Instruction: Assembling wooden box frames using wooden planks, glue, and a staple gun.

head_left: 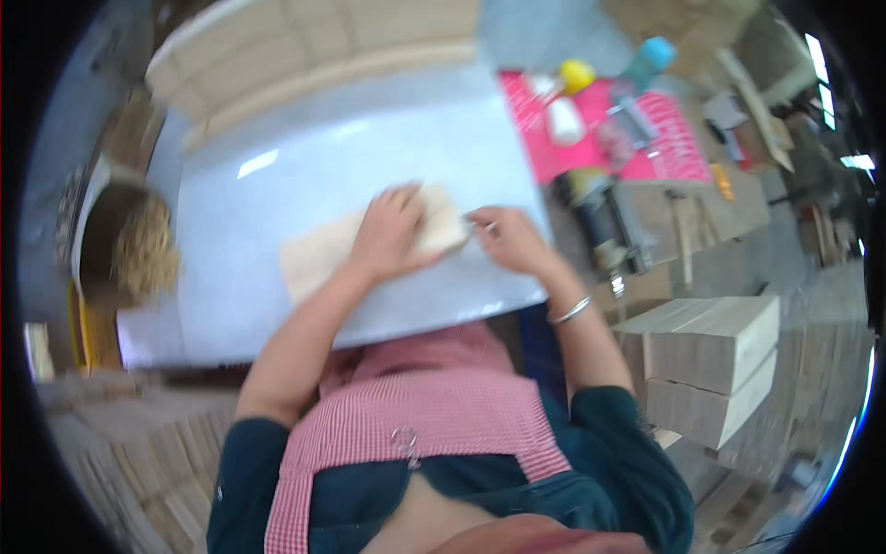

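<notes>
A pale wooden block [314,258] lies slantwise on the glossy white tabletop [249,208]. My left hand [392,231] rests across its middle and grips it, the fingers over the far side and the thumb near the close edge. Just off the block's right end, my right hand [510,242] is closed in a pinch. Something small and dark shows at its fingertips, too blurred to name. A bangle circles my right wrist.
Pale wooden pieces [323,55] stand in a row along the table's far side. A bin of wood scraps [146,249] is at left. Right of the table are a power tool [595,217], a hammer [683,235], a pink sheet [674,148] with bottles, and stacked wooden blocks [692,355].
</notes>
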Tool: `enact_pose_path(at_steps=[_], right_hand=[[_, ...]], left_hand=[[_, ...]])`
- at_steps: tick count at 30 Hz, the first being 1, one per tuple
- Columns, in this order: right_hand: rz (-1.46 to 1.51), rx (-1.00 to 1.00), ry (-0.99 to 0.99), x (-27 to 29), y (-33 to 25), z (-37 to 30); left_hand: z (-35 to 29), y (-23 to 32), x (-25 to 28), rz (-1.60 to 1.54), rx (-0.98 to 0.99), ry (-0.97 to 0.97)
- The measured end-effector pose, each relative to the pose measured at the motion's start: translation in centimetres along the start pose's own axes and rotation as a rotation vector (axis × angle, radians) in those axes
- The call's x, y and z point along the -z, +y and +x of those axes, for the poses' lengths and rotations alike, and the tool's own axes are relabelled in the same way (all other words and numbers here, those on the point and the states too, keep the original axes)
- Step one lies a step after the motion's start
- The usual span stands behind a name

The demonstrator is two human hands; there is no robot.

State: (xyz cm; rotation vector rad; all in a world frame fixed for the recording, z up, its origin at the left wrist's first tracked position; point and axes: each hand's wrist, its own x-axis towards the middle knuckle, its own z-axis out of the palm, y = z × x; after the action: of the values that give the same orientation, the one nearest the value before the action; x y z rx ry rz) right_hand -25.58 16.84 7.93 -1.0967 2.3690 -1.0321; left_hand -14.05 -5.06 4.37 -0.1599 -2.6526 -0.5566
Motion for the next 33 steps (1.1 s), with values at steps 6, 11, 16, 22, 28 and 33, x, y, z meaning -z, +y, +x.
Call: enact_pose_path(at_steps=[6, 11, 16, 22, 28, 33], right_hand=[[-0.098, -0.103, 0.252, -4.0, -1.3, 3.7], [-0.162, -0.156, 0.491, -5.0, -2.4, 3.6], [-0.184, -0.252, 0.476, -4.4, -3.5, 3.3], [-0.154, -0.242, 0.39, -4.6, -2.4, 3.4], [-0.369, -0.168, 0.651, 3.4, 5.9, -1.3], [-0.637, -0.445, 0.664, 9.4, 10.7, -6.2]], left_hand=[[1.1, 2.0, 1.6, -0.166, 0.062, -0.062], [2.0, 2.9, 2.1, -0.169, 0.078, -0.028], [2.2, 2.4, 1.8, -0.167, 0.079, -0.045], [1.8, 2.5, 1.9, -0.172, 0.099, -0.083], [1.8, 2.0, 2.0, -0.159, 0.113, -0.057], [2.2, 2.5, 2.2, -0.164, 0.121, -0.087]])
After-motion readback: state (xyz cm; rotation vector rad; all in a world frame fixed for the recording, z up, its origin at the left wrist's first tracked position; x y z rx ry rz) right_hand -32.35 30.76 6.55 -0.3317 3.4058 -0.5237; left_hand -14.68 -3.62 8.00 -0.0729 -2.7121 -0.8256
